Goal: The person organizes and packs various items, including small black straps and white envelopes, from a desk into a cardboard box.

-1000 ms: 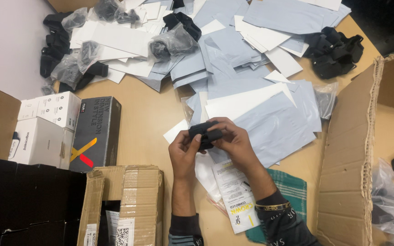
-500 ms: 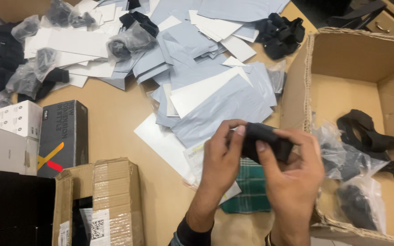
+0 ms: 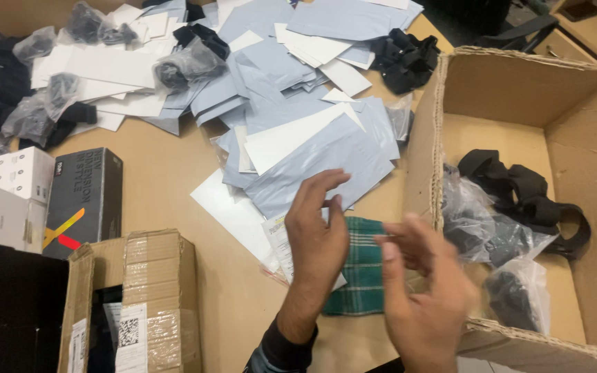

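Black strap gone from both hands, now in box (image 3: 519,83).

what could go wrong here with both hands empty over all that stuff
1. The mailers lie in a loose overlapping pile beside the left hand; a sweep could slide some toward the table edge.
2. The right hand hovers by the ragged flap of the open box; it might catch on the torn cardboard.
3. Black straps and bagged items lie jumbled in that box, so they could tangle.
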